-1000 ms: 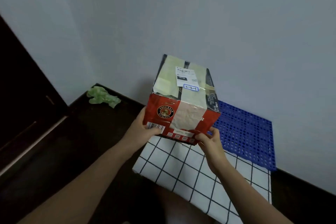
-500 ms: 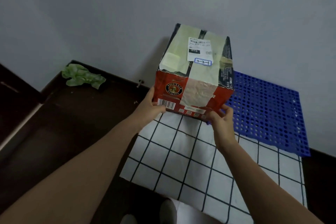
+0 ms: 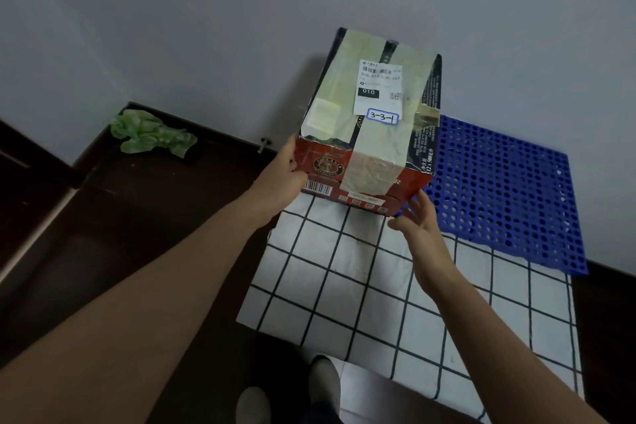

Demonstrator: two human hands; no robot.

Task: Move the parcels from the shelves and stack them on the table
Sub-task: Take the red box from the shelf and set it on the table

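Observation:
A parcel [image 3: 371,107], a red beer carton wrapped in pale tape with a white shipping label marked 3-3-1, sits at the far end of the table [image 3: 378,289]. The table is covered by a white cloth with a black grid. The carton's near bottom edge meets the cloth. My left hand [image 3: 280,179] grips the carton's near left corner, thumb on the red front face. My right hand [image 3: 418,224] is just below the near right corner with fingers spread and straight, the fingertips at the bottom edge.
A blue perforated plastic mat [image 3: 499,200] lies on the table's far right, partly under the parcel. The grey wall stands right behind. A crumpled green bag [image 3: 151,132] lies on the dark floor at left. My shoes [image 3: 323,379] show beside the table's near edge.
The parcel went forward and down onto the far end of the table. My right hand slipped out from under its right corner and its fingers straightened.

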